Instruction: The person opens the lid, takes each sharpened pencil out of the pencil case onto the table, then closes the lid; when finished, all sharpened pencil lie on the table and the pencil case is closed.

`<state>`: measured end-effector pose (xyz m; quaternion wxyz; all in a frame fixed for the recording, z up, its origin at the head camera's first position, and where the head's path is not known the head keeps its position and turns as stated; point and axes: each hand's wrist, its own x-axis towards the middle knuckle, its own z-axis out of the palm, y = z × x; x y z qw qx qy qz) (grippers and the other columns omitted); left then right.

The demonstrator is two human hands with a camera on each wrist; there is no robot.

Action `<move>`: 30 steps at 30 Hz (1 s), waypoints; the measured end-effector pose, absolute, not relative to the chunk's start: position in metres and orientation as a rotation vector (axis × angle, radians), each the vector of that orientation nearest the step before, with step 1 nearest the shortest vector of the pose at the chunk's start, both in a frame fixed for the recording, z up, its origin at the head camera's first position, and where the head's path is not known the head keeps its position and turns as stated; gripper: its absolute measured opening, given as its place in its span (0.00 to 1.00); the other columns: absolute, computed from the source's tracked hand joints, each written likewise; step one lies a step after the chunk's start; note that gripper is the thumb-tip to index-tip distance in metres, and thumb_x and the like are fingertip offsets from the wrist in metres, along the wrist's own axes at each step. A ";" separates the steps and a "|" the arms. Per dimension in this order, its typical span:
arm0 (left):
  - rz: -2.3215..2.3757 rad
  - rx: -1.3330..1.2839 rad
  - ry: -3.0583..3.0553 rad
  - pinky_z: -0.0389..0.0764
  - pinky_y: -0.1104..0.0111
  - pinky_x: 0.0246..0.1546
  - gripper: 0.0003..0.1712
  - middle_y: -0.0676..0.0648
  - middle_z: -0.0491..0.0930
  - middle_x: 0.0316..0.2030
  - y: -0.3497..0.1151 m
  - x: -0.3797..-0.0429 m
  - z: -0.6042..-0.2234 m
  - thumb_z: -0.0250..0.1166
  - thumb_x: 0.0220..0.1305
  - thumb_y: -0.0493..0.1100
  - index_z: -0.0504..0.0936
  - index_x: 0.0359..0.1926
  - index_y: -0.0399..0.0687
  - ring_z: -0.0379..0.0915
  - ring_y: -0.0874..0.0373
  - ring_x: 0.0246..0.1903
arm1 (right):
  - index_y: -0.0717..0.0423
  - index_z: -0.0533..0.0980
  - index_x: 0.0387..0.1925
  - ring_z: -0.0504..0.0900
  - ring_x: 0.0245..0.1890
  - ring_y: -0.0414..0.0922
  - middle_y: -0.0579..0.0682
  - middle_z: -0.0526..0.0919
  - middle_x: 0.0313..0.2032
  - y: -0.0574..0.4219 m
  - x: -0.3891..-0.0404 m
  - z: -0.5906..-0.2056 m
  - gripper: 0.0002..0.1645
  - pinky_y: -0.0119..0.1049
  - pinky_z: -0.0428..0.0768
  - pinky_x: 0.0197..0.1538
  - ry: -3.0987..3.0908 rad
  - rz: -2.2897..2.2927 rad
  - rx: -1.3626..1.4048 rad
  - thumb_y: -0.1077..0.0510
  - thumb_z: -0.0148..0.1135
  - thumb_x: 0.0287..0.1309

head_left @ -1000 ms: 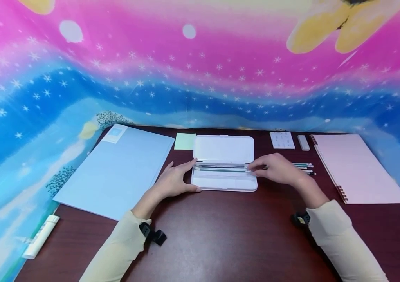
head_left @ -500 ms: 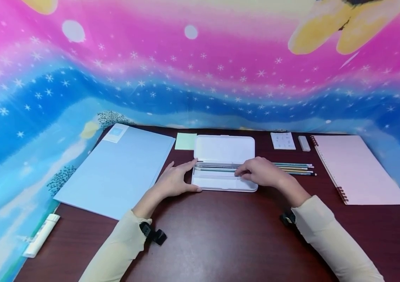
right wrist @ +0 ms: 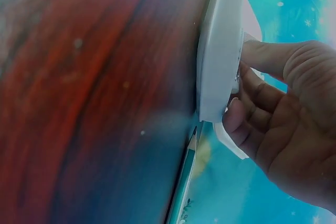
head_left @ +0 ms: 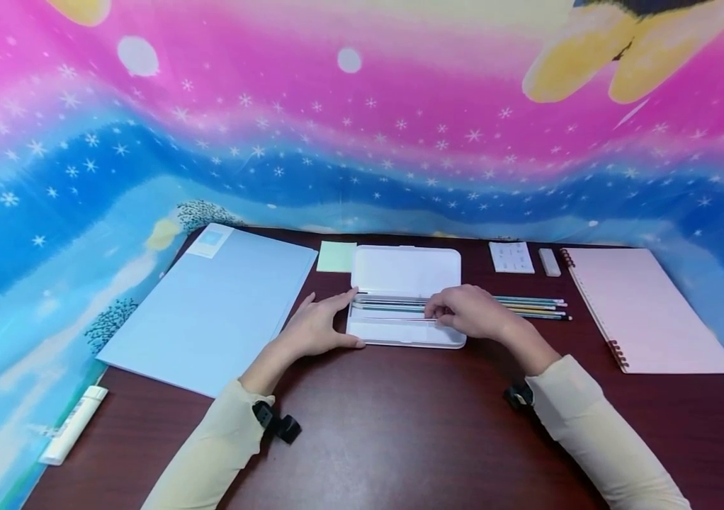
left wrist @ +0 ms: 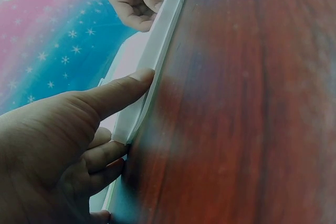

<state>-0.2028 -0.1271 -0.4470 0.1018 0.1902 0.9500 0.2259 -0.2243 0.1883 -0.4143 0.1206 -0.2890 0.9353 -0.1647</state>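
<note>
two hands are at the white pencil case (head_left: 394, 333), which lies with its lid (head_left: 405, 269) open on the far part of the dark table (head_left: 368, 425), about midway between left and right. the left hand (head_left: 312, 327) is spread, thumb on the near wall and fingers at the left end; that seems a good place for it, as light, even pressure there should stop the case skidding. the right hand (head_left: 472, 312) reaches into the right part of the case, fingers bent close together; whether they pinch a pencil i cannot tell, since the tips are hidden. several pencils (head_left: 394, 309) lie lengthwise inside, so a further one is best lowered level, parallel to the hinge, and let go only once both ends sit below the rim. loose pencils (head_left: 530, 306) lie just to the right, so the wrist should pass above without brushing them.
</note>
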 end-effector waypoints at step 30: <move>0.661 0.566 2.801 0.44 0.45 0.80 0.59 0.46 0.65 0.75 -0.127 -0.203 -0.446 0.74 0.54 0.67 0.55 0.80 0.57 0.61 0.51 0.75 | 0.42 0.90 0.41 0.83 0.42 0.46 0.46 0.89 0.39 0.284 -0.221 -0.400 0.10 0.47 0.81 0.47 3.022 -0.741 -0.696 0.60 0.69 0.63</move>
